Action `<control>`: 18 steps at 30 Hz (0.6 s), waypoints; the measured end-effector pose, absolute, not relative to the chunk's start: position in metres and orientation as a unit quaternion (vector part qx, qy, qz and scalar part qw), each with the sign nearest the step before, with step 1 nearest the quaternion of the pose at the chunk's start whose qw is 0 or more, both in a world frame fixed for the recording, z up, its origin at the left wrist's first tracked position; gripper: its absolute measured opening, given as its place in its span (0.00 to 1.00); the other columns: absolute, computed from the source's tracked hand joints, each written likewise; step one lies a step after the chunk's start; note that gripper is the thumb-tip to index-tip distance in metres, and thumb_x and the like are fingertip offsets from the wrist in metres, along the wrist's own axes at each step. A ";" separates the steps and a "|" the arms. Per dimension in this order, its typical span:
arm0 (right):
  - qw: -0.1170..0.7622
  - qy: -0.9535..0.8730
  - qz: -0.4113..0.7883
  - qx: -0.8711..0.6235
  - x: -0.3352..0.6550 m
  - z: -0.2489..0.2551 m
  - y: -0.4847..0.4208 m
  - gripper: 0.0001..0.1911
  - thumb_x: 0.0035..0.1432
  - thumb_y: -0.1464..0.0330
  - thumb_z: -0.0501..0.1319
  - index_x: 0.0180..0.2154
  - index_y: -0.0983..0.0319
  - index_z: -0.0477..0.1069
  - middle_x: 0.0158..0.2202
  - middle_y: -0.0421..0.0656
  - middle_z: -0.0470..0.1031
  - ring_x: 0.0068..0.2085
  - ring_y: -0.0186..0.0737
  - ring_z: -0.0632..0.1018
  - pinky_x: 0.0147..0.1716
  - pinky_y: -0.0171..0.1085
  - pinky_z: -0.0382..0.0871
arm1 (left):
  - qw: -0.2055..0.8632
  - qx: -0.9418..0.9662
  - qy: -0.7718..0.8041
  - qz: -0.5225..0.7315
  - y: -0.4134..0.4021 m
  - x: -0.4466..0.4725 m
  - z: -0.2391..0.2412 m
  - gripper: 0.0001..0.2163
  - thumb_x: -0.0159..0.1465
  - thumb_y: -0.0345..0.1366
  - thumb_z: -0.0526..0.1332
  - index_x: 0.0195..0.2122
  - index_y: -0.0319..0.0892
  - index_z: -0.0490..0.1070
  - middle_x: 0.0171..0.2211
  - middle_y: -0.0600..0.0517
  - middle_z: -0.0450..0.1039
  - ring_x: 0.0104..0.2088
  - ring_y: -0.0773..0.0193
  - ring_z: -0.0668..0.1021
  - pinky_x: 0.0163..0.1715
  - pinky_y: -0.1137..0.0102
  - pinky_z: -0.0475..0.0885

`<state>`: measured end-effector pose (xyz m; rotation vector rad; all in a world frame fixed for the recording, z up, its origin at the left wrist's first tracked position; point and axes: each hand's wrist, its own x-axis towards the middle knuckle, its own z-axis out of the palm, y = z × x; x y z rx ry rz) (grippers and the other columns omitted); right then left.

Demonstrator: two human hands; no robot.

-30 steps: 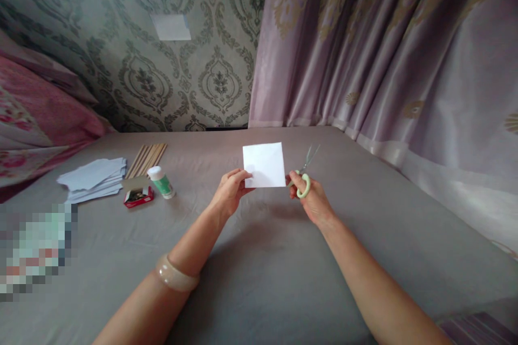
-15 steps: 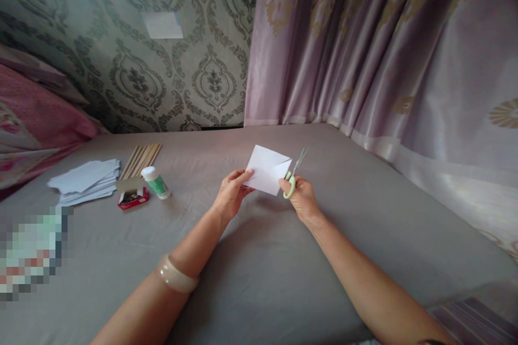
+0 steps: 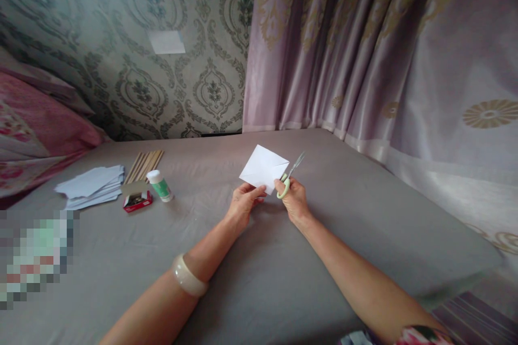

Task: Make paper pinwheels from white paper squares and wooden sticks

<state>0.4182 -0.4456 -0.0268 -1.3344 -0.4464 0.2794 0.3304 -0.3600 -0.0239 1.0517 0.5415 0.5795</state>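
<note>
A small white sheet of folded paper [image 3: 263, 166] is held up over the bed-like grey surface, with crease lines showing on it. My left hand [image 3: 246, 202] pinches its lower corner between thumb and fingers. On the right side, my right hand [image 3: 294, 199] has the light green scissors [image 3: 284, 187] looped about its fingers, blades pointing up and away to the right of the paper. The thumb of that hand also presses on the paper's right edge. Fingers behind the paper are hidden.
At left on the grey cloth [image 3: 226, 280] lie a stack of white paper [image 3: 91, 186], several wooden sticks [image 3: 143, 166], an open red box [image 3: 137, 202] and a white-and-green glue stick [image 3: 160, 186]. A pixelated patch [image 3: 36, 259] covers something nearer. Patterned wall and purple curtain [image 3: 324, 54] stand behind.
My left hand has shifted from the paper's left edge to its lower corner. The paper has turned a little. My right hand and the scissors have moved slightly left.
</note>
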 end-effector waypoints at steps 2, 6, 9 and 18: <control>0.759 -0.203 0.128 -0.606 0.418 -0.027 -0.446 0.18 0.39 0.57 0.65 0.21 0.60 0.59 0.17 0.31 0.59 0.20 0.27 0.59 0.20 0.31 0.56 | 0.786 0.487 0.251 0.284 -0.359 0.330 -0.022 0.14 0.39 0.37 0.73 0.25 0.37 0.75 0.26 0.50 0.75 0.25 0.68 0.74 0.25 0.74 0.68; 0.719 -0.219 0.154 -0.642 0.422 -0.027 -0.450 0.21 0.41 0.50 0.64 0.23 0.61 0.64 0.18 0.34 0.64 0.18 0.28 0.60 0.18 0.32 0.54 | 0.775 0.473 0.259 0.329 -0.348 0.328 -0.017 0.14 0.38 0.38 0.73 0.23 0.37 0.72 0.23 0.52 0.72 0.24 0.70 0.74 0.26 0.75 0.68; 0.632 -0.263 0.227 -0.693 0.421 -0.025 -0.456 0.26 0.45 0.44 0.60 0.21 0.61 0.65 0.17 0.36 0.65 0.17 0.29 0.61 0.16 0.32 0.53 | 0.769 0.463 0.264 0.354 -0.336 0.327 -0.010 0.15 0.37 0.38 0.73 0.21 0.37 0.70 0.21 0.53 0.71 0.24 0.71 0.73 0.26 0.76 0.67; 0.453 -0.476 0.264 -0.706 0.398 -0.010 -0.465 0.31 0.53 0.41 0.50 0.26 0.62 0.65 0.21 0.36 0.62 0.24 0.32 0.63 0.24 0.33 0.55 | 0.775 0.446 0.238 0.379 -0.334 0.321 0.012 0.15 0.37 0.37 0.74 0.19 0.38 0.68 0.19 0.54 0.70 0.24 0.71 0.73 0.25 0.77 0.66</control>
